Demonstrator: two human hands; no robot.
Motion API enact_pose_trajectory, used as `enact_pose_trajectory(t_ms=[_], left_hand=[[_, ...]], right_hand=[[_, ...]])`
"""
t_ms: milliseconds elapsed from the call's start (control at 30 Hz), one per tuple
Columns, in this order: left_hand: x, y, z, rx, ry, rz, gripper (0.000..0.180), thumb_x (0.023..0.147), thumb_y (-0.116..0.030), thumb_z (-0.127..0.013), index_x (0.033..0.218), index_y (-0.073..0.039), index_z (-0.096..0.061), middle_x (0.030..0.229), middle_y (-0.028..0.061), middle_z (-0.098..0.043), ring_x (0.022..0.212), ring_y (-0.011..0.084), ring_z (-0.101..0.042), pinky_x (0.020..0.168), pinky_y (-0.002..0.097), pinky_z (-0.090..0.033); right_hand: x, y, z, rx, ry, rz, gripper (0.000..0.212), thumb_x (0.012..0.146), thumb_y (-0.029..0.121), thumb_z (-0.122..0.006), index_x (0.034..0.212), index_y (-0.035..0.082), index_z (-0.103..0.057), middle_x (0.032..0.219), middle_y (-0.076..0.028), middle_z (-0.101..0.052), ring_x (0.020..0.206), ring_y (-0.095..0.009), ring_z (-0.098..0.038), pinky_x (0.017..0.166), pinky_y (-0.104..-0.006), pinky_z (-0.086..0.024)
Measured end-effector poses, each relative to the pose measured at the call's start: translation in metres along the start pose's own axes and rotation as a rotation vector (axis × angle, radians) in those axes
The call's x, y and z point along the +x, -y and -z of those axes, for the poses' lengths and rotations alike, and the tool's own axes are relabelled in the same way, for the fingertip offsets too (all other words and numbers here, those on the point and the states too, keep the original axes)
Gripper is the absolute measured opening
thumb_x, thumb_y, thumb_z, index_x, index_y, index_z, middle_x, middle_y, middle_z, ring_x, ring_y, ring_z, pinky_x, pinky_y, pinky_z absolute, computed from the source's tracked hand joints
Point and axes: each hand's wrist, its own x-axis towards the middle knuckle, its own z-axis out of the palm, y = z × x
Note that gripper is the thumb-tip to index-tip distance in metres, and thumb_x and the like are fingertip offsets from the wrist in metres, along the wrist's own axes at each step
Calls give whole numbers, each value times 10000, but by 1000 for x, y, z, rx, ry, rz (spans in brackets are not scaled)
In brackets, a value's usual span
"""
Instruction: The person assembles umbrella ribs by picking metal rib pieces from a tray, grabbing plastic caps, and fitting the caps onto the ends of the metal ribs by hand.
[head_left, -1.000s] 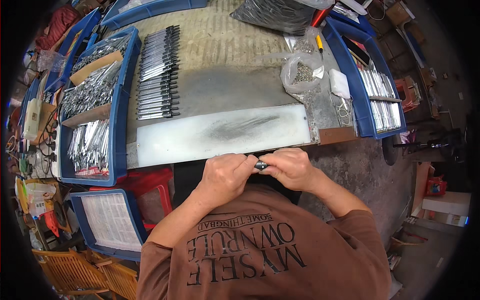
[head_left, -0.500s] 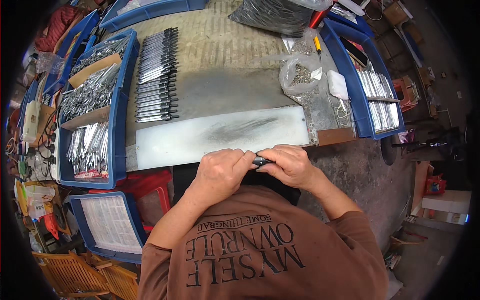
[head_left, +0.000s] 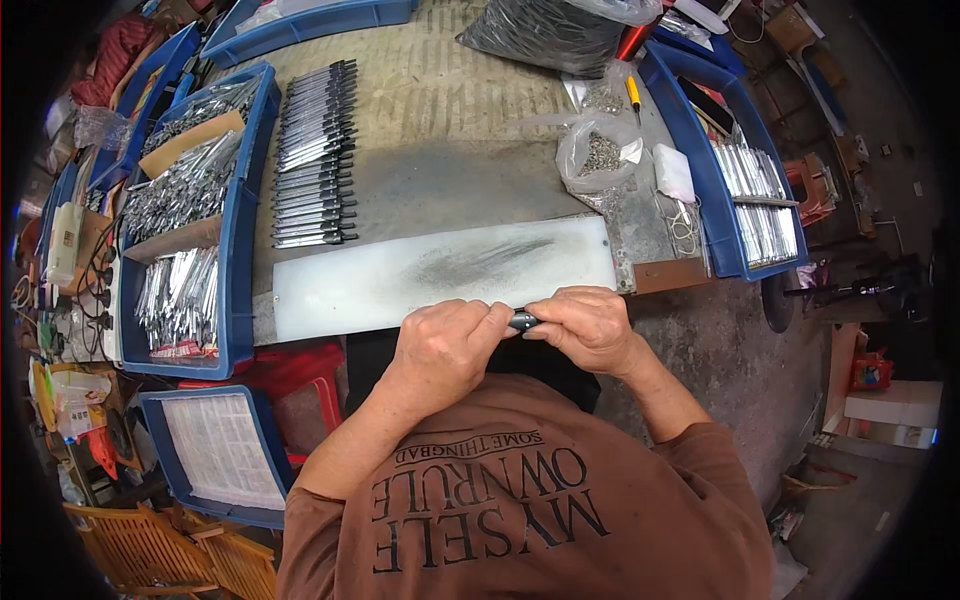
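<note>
Both hands meet just off the near edge of a white board [head_left: 340, 290] that has dark grey smudges on it. Between them is a short dark cylindrical part [head_left: 522, 320], its two ends hidden in my fingers. My left hand [head_left: 447, 342] is closed round one end, knuckles up. My right hand [head_left: 585, 328] pinches the other end between thumb and fingers. Beyond the board, a long row of slim metal rods with black ends [head_left: 315, 150] lies side by side on the table.
At left stands a blue bin [head_left: 240, 230] full of metal rods, split by cardboard dividers. Across the table are a bag of small metal parts [head_left: 600, 155], a yellow-handled screwdriver [head_left: 633, 92], a white box with a cord [head_left: 673, 172] and another blue bin [head_left: 735, 265]. A big bag [head_left: 545, 38] sits at the back.
My right hand's thumb and fingers have shifted slightly on the dark part, and more of it shows between the hands. My left hand has barely moved.
</note>
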Motion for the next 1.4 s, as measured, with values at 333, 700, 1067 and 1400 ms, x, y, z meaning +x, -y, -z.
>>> enact_pose_trajectory(t_ms=[333,700,1067,1400], left_hand=[[1,-2,-1,-26,31,-19,134,732,-130,-643,784,-47,-552,577,37,-457,485,182,-505,430,303,-404],[-1,-4,-9,-20,-7,9,191,682,-74,-675,837,-22,-575,557,46,-480,472,197,-505,421,312,-400],[0,0,-7,-15,2,-28,142,727,-137,-642,794,-42,-560,577,36,-454,481,172,-495,432,295,-399],[-1,3,-5,9,11,-64,151,722,-134,-638,821,-46,-564,592,34,-459,490,168,-494,429,298,-400]], right_hand=[[5,-5,14,33,94,25,197,694,142,-713,811,16,-618,612,-87,-578,540,-229,-577,503,-321,-456],[-5,-8,4,47,6,-14,202,677,127,-718,815,17,-620,619,-94,-581,540,-242,-572,500,-327,-450],[-4,-9,7,75,69,31,187,708,79,-702,839,-29,-624,653,-108,-608,550,-229,-597,504,-304,-470],[-3,-12,0,111,39,61,208,696,111,-707,849,5,-613,589,-86,-530,512,-229,-527,485,-324,-427]])
